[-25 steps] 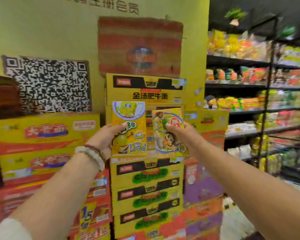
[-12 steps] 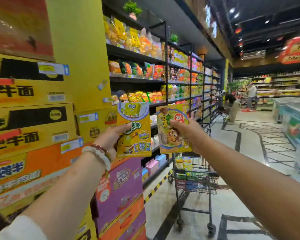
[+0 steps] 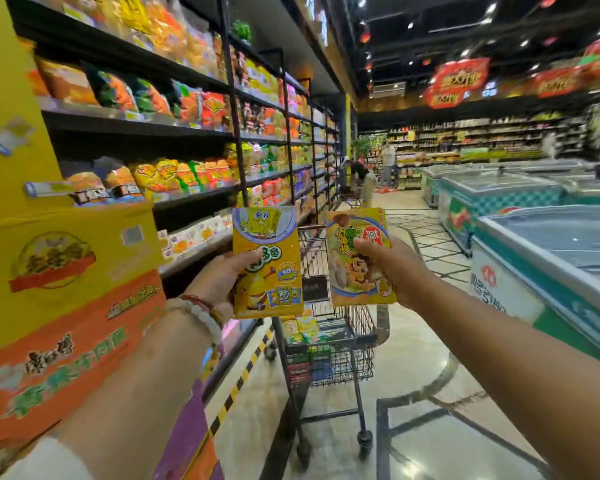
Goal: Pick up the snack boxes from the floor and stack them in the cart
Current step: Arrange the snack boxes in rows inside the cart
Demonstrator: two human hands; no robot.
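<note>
Left hand pinched yellow snack box, right hand gripped green-yellow snack box; both judged light, stiff cardboard, best held by edges

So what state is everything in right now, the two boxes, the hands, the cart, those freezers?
SpongeBob snack box: upright, held in the air by the left hand.
Green-and-yellow snack box: upright, pinched by the right hand.
Cart: standing in the aisle below the boxes, basket partly filled with packages.
Chest freezers: lids shut.
Cartons: stacked at left, closed.
</note>
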